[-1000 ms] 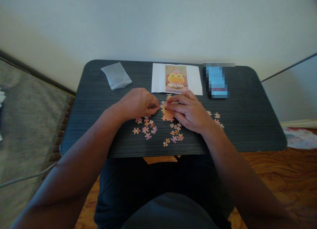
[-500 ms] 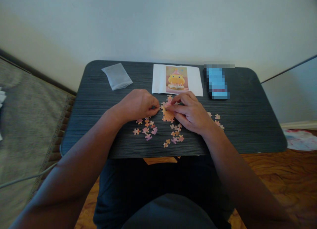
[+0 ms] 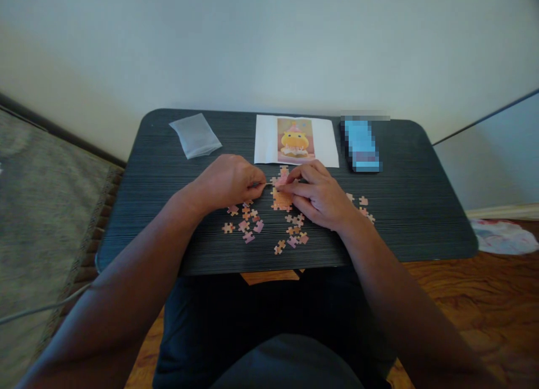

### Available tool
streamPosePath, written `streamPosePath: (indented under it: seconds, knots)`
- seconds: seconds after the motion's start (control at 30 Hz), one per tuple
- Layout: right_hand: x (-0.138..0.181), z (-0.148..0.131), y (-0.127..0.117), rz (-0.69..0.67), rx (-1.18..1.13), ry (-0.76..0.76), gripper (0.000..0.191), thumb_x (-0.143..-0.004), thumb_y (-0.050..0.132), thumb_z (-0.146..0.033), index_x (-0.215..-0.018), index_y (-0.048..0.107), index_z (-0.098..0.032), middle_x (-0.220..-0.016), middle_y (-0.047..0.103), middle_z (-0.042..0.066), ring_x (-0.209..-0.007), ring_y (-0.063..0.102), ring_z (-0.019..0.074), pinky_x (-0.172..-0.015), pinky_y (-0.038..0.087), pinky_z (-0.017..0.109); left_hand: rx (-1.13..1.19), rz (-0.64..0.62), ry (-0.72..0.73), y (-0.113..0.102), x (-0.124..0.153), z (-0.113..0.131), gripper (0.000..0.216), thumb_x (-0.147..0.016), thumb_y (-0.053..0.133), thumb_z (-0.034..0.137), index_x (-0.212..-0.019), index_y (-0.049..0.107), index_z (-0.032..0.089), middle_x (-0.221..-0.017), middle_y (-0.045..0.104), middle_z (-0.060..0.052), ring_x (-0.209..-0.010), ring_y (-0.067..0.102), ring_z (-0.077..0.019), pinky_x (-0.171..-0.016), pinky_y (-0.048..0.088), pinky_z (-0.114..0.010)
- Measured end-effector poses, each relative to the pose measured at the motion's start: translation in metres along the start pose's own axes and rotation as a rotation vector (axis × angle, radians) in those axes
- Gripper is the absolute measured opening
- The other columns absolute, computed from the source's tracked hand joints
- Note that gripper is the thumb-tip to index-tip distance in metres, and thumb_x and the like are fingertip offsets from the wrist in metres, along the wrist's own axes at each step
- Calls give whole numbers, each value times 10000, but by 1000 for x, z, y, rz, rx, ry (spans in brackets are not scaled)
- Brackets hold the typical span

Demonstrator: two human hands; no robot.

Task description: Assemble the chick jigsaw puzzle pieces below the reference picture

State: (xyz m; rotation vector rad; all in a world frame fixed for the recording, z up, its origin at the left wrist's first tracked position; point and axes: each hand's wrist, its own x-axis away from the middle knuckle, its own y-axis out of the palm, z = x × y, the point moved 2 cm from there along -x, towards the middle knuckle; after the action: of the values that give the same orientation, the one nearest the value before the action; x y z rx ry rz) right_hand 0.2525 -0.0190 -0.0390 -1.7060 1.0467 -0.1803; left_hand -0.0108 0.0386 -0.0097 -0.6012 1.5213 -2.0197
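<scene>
Dark table (image 3: 138,209), picture sheet (image 3: 265,141) at back. Right hand (image 3: 319,193), fingers loosely spread, tips on part-joined puzzle (image 3: 281,200) mid-table. Left hand (image 3: 229,181) pinches narrow, seemingly on small piece (image 3: 268,183). Likely step: fitting; next move calls for careful alignment.

1 blurry phone (image 3: 361,145), probably

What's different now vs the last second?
The whole view slid slightly down and left, so the camera moved. No visible grasp or release. Unchanged: left hand pinched by the left edge of the joined puzzle block, right hand at the block, loose pieces, picture sheet and clear bag.
</scene>
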Motion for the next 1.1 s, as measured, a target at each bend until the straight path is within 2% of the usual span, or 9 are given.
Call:
streamPosePath:
  seconds: [0.17, 0.3, 0.43, 0.53, 0.6, 0.73, 0.83, 0.97, 1.1]
  knots:
    - [1, 1, 0, 4, -10, 1, 354, -1123, 663, -176, -1354, 902, -297, -1304, 767, 107, -1309, 654, 355, -1179, 540, 593, 36, 100, -68, -4, 2, -5, 303, -1022, 637, 272, -903, 904, 192, -732, 785, -17, -627, 606, -133, -680, 319, -339]
    - [2, 2, 0, 4, -33, -4, 369, -1114, 668, -178, -1373, 893, -315, -1328, 780, 99, -1315, 657, 358, -1171, 546, 600, 109, 215, -131, -8, 6, -16, 243, -996, 692, 281, -918, 897, 176, -659, 720, 4, -589, 553, -124, -678, 334, -339]
    - [2, 2, -1, 9, -34, -15, 346, -1130, 662, -214, -1376, 887, -308, -1330, 793, 98, -1313, 665, 352, -1164, 546, 594, 185, 313, -129, -11, 9, -23, 198, -960, 715, 263, -868, 870, 179, -584, 643, 31, -577, 526, -121, -658, 348, -324]
    - [2, 1, -3, 63, -35, -13, 336, -1131, 651, -230, -1352, 890, -313, -1281, 803, 89, -1274, 691, 343, -1131, 554, 579, 256, 386, -133, -15, 11, -25, 175, -924, 740, 257, -866, 879, 168, -582, 645, 31, -563, 520, -108, -634, 355, -312]
    - [2, 2, -6, 152, -18, 10, 320, -1119, 644, -223, -1287, 900, -314, -1215, 819, 77, -1212, 711, 337, -1085, 559, 568, 334, 391, -137, -19, 12, -23, 178, -915, 757, 274, -866, 887, 163, -582, 644, 31, -547, 500, -97, -606, 347, -305]
    - [8, 10, -17, 427, 56, 131, 292, -1089, 616, -210, -1094, 894, -302, -1061, 837, 52, -1043, 729, 311, -980, 547, 532, 503, 268, -99, -24, 16, -12, 179, -912, 767, 279, -835, 880, 163, -551, 591, 46, -528, 449, -82, -564, 334, -293]
    - [13, 16, -23, 575, 104, 201, 284, -1069, 611, -212, -995, 876, -284, -960, 817, 44, -942, 729, 285, -926, 526, 510, 584, 120, -33, -23, 15, -2, 151, -898, 767, 247, -849, 882, 164, -586, 641, 33, -534, 505, -84, -555, 362, -279]
    - [15, 19, -24, 612, 128, 238, 287, -1063, 604, -207, -953, 862, -271, -941, 819, 42, -925, 744, 271, -922, 517, 500, 579, -75, 71, -14, 12, 8, 151, -920, 757, 221, -808, 851, 184, -614, 659, 36, -539, 530, -81, -568, 376, -264]
    - [15, 15, -25, 594, 114, 247, 301, -1074, 590, -210, -950, 858, -269, -933, 814, 44, -912, 751, 266, -892, 532, 487, 586, -182, 139, -7, 9, 15, 146, -907, 761, 189, -787, 843, 194, -612, 651, 51, -535, 543, -80, -577, 375, -256]
